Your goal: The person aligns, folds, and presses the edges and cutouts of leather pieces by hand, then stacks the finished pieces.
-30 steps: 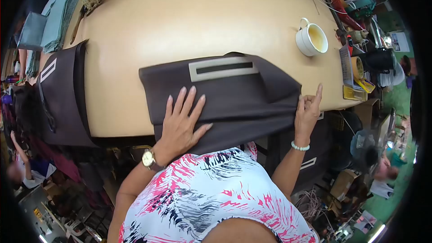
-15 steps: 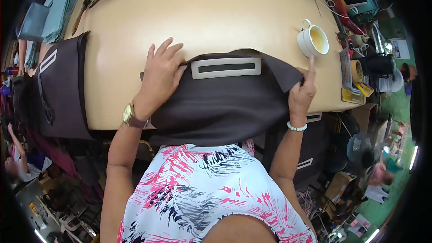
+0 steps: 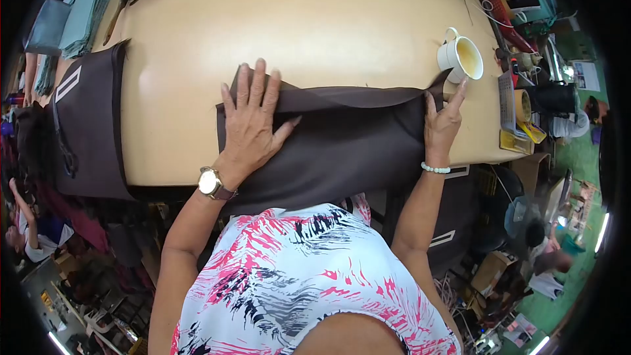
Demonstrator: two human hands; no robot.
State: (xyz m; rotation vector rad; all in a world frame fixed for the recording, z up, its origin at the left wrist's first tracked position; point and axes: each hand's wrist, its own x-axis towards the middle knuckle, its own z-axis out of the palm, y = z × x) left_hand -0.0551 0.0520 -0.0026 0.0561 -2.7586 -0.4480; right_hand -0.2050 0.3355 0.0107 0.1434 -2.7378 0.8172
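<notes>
A dark brown leather-like panel (image 3: 355, 151) lies across the table's front edge and drapes toward my lap. Its far edge is folded over in a strip. My left hand (image 3: 250, 131) rests flat on the panel's left part, fingers spread. At the right end, my right hand (image 3: 444, 125) pinches the raised corner between thumb and fingers, its index finger stretched toward a white cup (image 3: 450, 58). The cup has yellowish contents and stands just beyond that corner. The pale frame on the panel is hidden from view.
Another dark panel with a pale frame (image 3: 89, 125) lies at the table's left, a dark cord on it. Folded grey-green cloth (image 3: 89, 10) is at the far left. A brush (image 3: 117, 18) lies nearby. Baskets and tools, including a red basket (image 3: 503, 20), line the right edge.
The panel has been turned over, so the pale frame no longer shows. My left hand has come down flat on it. My right hand still holds the right corner, now lifted near the cup.
</notes>
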